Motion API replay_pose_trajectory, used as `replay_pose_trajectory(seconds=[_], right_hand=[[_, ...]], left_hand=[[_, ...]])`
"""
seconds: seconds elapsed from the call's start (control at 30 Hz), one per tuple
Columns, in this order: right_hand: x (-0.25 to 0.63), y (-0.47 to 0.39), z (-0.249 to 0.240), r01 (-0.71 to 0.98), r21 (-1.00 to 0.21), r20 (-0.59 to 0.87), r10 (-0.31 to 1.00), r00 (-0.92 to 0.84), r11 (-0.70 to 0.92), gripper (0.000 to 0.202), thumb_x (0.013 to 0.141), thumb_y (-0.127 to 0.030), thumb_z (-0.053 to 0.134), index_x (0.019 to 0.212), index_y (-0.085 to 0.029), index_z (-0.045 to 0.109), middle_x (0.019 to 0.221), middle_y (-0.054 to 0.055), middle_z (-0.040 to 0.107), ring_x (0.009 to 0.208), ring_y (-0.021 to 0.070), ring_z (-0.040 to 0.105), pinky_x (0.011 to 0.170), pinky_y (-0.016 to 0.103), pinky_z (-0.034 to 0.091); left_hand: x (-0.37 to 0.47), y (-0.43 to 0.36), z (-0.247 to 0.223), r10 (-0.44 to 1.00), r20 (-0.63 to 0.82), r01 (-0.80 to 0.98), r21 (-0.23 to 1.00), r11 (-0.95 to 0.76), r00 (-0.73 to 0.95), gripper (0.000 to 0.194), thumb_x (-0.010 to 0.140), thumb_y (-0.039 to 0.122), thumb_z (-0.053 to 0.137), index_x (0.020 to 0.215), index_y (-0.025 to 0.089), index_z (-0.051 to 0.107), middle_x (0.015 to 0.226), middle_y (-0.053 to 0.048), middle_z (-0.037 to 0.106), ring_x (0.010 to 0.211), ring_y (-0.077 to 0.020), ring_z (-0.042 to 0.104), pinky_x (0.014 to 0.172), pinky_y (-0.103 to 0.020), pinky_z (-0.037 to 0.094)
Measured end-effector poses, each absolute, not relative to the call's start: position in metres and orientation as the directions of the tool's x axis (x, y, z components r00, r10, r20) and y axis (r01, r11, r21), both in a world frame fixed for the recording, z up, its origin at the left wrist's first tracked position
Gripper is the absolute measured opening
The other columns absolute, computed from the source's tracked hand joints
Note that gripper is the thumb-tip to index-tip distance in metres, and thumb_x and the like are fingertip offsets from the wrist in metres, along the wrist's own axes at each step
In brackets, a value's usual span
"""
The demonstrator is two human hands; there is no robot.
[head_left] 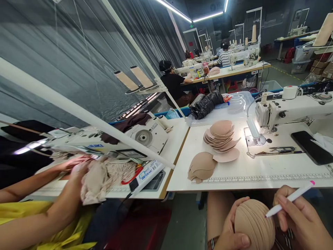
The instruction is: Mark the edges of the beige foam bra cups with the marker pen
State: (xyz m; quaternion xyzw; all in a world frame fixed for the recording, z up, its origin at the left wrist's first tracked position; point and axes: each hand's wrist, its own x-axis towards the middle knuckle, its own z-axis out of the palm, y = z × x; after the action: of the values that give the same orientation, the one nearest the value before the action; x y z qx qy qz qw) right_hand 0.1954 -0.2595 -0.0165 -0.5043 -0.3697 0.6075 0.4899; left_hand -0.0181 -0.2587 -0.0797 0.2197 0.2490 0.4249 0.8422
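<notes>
My left hand point(230, 231) cups a stack of beige foam cups point(253, 224) low in front of me, below the table edge. My right hand point(303, 217) grips a white pen with a pink cap point(291, 198), its tip resting on the top cup of the stack. Two more piles of the same beige cups lie on the white table, a fanned one point(221, 139) further back and a smaller one point(201, 166) near the front edge.
A white sewing machine point(288, 109) stands at the right, with a black phone point(312, 147) and thread snips point(282, 150) beside it. At the left a co-worker's arms point(52, 208) handle beige fabric point(104, 177) at another machine. A black bag point(205, 104) lies behind; more people sew further back.
</notes>
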Motion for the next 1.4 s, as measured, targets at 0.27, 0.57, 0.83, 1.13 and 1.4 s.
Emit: replay_pose_trajectory(seconds=[0.27, 0.57, 0.83, 1.13, 1.4], right_hand=[[0.195, -0.26, -0.016, -0.257, -0.927, -0.265, 0.962, -0.072, -0.274, 0.051, 0.102, -0.071, 0.061, 0.08, -0.026, 0.064, 0.059, -0.001, 0.059, 0.067, 0.0217, 0.046, 0.07, 0.033, 0.037], [0.194, -0.264, -0.014, -0.188, -0.935, -0.286, 0.953, -0.099, -0.3, 0.055, 0.101, -0.075, 0.06, 0.079, -0.024, 0.064, 0.06, -0.001, 0.06, 0.064, 0.02, 0.048, 0.068, 0.033, 0.037], [0.19, -0.262, -0.005, -0.134, -0.961, -0.241, 0.97, -0.032, -0.243, 0.055, 0.102, -0.071, 0.061, 0.073, -0.025, 0.063, 0.064, 0.0, 0.058, 0.065, 0.0198, 0.048, 0.068, 0.032, 0.039], [0.19, -0.264, -0.007, -0.211, -0.938, -0.271, 0.961, -0.053, -0.276, 0.056, 0.1, -0.072, 0.064, 0.071, -0.024, 0.064, 0.064, -0.001, 0.058, 0.064, 0.0186, 0.048, 0.067, 0.03, 0.04], [0.187, -0.267, -0.01, -0.227, -0.936, -0.25, 0.962, -0.111, -0.27, 0.05, 0.103, -0.067, 0.062, 0.076, -0.026, 0.068, 0.064, 0.0, 0.058, 0.064, 0.0196, 0.05, 0.065, 0.03, 0.041]], left_hand=[[-0.015, -0.264, -0.072, 0.84, -0.186, -0.632, 0.582, 0.512, 0.509, 0.086, 0.065, 0.034, 0.098, 0.141, 0.028, 0.06, 0.133, -0.015, 0.068, 0.117, -0.0403, 0.07, 0.101, -0.056, 0.053], [-0.017, -0.261, -0.065, 0.831, -0.212, -0.622, 0.574, 0.532, 0.515, 0.086, 0.064, 0.029, 0.099, 0.141, 0.027, 0.059, 0.135, -0.014, 0.068, 0.123, -0.0375, 0.069, 0.108, -0.052, 0.05], [-0.014, -0.265, -0.07, 0.843, -0.165, -0.634, 0.59, 0.501, 0.513, 0.086, 0.068, 0.033, 0.097, 0.143, 0.026, 0.055, 0.134, -0.018, 0.068, 0.114, -0.0399, 0.071, 0.093, -0.052, 0.057], [-0.014, -0.263, -0.066, 0.844, -0.199, -0.632, 0.584, 0.51, 0.498, 0.085, 0.067, 0.03, 0.098, 0.142, 0.025, 0.057, 0.136, -0.016, 0.068, 0.118, -0.0361, 0.07, 0.101, -0.049, 0.054], [-0.009, -0.262, -0.066, 0.857, -0.237, -0.654, 0.563, 0.505, 0.458, 0.085, 0.061, 0.028, 0.101, 0.137, 0.026, 0.063, 0.125, -0.012, 0.073, 0.121, -0.0354, 0.07, 0.106, -0.046, 0.051]])
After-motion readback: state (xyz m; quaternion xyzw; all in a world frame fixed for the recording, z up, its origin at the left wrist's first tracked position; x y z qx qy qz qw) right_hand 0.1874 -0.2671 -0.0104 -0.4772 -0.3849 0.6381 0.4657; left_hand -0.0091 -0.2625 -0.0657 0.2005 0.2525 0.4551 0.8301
